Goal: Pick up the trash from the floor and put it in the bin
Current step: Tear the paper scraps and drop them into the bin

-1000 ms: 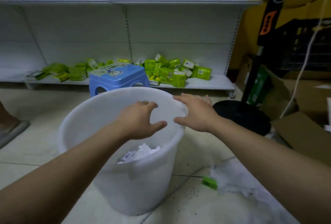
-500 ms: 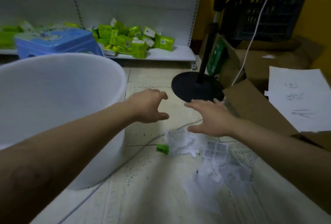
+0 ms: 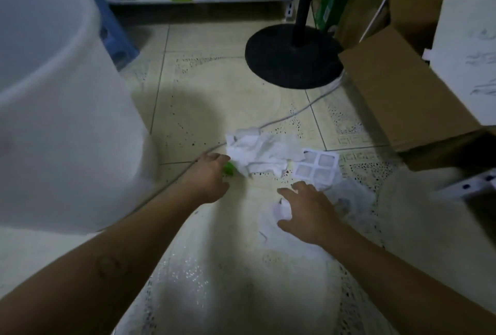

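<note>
Trash (image 3: 257, 152) lies on the floor (image 3: 214, 98) beside the bin (image 3: 53, 93), so we judge collection unfinished: our right grip (image 3: 303, 211) hovers released above scraps (image 3: 280, 210), our left grip (image 3: 212, 177) touches the trash, closure indeterminate.

At left on the floor (image 3: 214, 93): bin (image 3: 67, 106), stool (image 3: 118, 39) behind it. Right of the bin, crumpled paper (image 3: 255, 152), touching the compartment tray (image 3: 316, 164) on its right. Left hand (image 3: 209, 179) just beside the paper's left edge; right hand (image 3: 306, 211) before the tray, over a paper scrap (image 3: 280, 210). Farther back: fan base (image 3: 292, 58); right of that, cardboard box (image 3: 402, 93).
</note>
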